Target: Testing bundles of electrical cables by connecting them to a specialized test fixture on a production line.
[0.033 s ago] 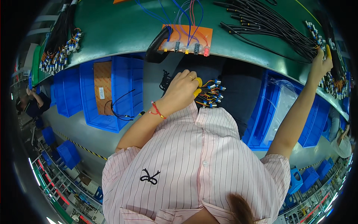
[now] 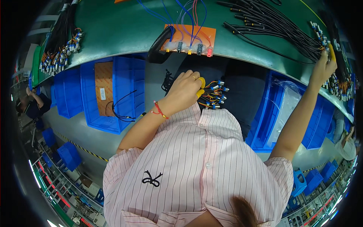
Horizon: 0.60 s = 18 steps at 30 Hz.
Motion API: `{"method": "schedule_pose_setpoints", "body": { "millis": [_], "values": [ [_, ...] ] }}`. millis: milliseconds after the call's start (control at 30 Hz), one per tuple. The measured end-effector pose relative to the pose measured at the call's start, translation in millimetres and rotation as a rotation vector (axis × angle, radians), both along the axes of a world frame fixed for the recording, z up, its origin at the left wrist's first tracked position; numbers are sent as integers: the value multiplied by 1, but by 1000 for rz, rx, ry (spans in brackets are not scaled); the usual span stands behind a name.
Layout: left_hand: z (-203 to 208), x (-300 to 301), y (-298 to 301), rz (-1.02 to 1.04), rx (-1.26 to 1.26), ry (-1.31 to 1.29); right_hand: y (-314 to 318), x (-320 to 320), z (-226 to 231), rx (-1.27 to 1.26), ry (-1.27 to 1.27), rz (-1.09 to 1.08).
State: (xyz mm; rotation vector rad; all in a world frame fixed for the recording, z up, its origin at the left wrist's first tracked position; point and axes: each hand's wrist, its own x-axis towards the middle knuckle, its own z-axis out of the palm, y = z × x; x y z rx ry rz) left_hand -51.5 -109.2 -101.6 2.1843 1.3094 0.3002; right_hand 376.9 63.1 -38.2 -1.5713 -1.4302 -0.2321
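My left hand (image 2: 186, 87), with yellow finger covers, is closed around a bundle of black cables above my lap. Their metal connector ends with blue rings (image 2: 217, 94) and short orange, yellow and black wires stick out to its right. At the table's right edge, my right hand (image 2: 325, 68) reaches to a pile of black cables (image 2: 280, 30). Its thumb and yellow-covered finger close on the cables' connector end; the exact grip is partly hidden. An orange board (image 2: 206, 34) with several coloured clips and blue and red wires sits at the table's front edge, beside a thick black curved handle (image 2: 160, 45).
The green table (image 2: 113, 28) spans the top. Another cable bundle (image 2: 62, 51) hangs at its left, and more connectors (image 2: 342, 89) lie at its right edge. Below stand blue bins, one with cardboard (image 2: 104, 83), one with clear plastic (image 2: 285, 109). A person (image 2: 36, 104) is at far left.
My right hand and forearm have shifted very slightly to the left at the cable ends. The left hand and its bundle have stayed in place.
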Motion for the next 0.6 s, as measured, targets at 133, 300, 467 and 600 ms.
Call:
{"method": "schedule_pose_setpoints", "body": {
  "millis": [133, 300, 467, 600],
  "values": [
    [5, -4, 6, -32, -129, -9, -104, -131, -9, -31, 183, 507],
    [2, -6, 4, -60, -217, -156, -170, -213, -64, -622, 8, 1064],
    [35, -13, 4, -35, -436, -169, -195, -224, -81, -710, 195, 1059],
    [44, -23, -5, -73, -365, -340, -199, -217, -55, -816, 391, 1070]
  ]
}}
